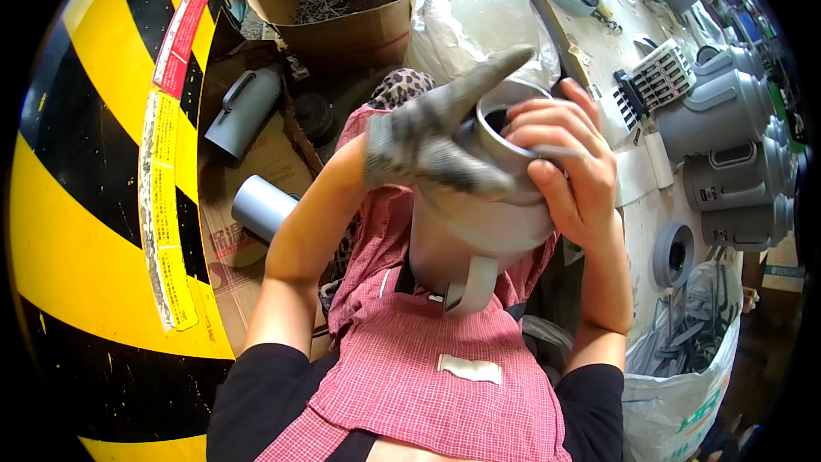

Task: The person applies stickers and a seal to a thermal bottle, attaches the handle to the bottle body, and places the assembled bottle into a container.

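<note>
A grey plastic jug shell (492,222) rests in my lap against the red checked apron, its handle toward my body and its round mouth facing up and away. My left hand (432,137), in a striped grey work glove, lies at the left of the mouth with fingers spread wide; it is slightly blurred. My bare right hand (564,150) is closed over the right side of the rim, fingertips over the opening and thumb outside. A thin grey edge shows between thumb and fingers; whether it is a separate piece I cannot tell.
Two grey shells (246,111) (263,208) lie on cardboard at left, beside a yellow-black striped panel (103,120). Ahead stand a carton (359,43) of metal pieces and a white-lined container (487,17). Several jugs (714,115), a tape roll (673,255) and a scrap bag (684,393) are at right.
</note>
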A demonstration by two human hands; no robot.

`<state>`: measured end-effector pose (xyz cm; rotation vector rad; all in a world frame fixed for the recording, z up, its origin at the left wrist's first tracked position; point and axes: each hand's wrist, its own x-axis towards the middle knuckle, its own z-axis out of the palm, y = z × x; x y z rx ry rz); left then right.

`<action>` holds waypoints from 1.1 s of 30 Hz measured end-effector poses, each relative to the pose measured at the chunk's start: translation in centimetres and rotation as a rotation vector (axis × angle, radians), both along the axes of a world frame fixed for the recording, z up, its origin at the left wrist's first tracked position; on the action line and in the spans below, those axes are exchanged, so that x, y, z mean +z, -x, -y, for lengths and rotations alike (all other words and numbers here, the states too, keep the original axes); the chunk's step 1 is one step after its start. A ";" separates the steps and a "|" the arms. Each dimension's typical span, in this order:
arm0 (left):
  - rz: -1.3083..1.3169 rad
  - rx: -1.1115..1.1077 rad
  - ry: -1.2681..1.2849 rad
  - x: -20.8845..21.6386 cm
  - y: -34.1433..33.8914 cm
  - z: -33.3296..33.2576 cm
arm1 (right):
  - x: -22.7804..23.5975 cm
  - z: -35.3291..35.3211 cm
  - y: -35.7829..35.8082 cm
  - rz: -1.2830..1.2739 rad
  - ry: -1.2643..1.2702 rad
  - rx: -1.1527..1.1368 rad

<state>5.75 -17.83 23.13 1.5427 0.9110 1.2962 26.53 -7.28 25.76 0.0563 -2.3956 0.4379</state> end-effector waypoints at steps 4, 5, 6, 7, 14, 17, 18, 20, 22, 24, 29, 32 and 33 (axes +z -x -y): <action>-0.146 -0.080 0.014 1.1 -0.2 -2.2 | 1.3 -1.1 0.7 0.045 -0.039 0.214; -0.020 -0.153 -0.067 0.0 -1.2 -2.1 | 1.2 -0.8 0.7 0.048 -0.041 0.263; -0.017 -0.179 -0.084 -0.7 -1.2 -1.9 | 1.0 -0.6 0.9 0.030 -0.055 0.319; -0.015 -0.212 -0.103 -0.6 -1.4 -1.7 | 1.2 -0.8 0.9 0.019 -0.081 0.385; -0.005 -0.004 -0.145 2.4 0.5 -2.2 | 2.6 -3.9 4.0 -0.054 -0.101 0.418; -0.093 0.281 -0.279 8.0 6.5 -2.8 | 5.9 -6.5 5.8 -0.375 -0.284 0.063; -0.128 0.396 -0.323 9.7 8.8 -3.7 | 5.1 -7.6 6.4 -0.558 -0.005 0.066; -0.236 0.702 -0.410 11.4 15.0 -6.0 | 3.3 -8.5 5.9 -0.527 0.142 -0.108; -0.320 0.833 -0.458 11.2 19.9 -9.4 | 0.9 -8.2 4.9 -0.361 0.218 -0.273; -0.720 1.291 -0.831 8.1 24.8 -13.5 | -1.2 -8.3 4.6 -0.197 0.228 -0.305; -1.327 1.754 -0.682 5.9 28.2 -15.7 | -8.9 -8.9 4.7 0.175 0.240 -0.197; -0.992 1.402 -0.799 4.8 32.6 -11.2 | -13.5 -8.4 5.2 0.315 0.084 -0.061; -0.806 1.390 -0.990 4.5 32.6 -10.6 | -13.9 -9.5 5.8 0.324 0.094 -0.061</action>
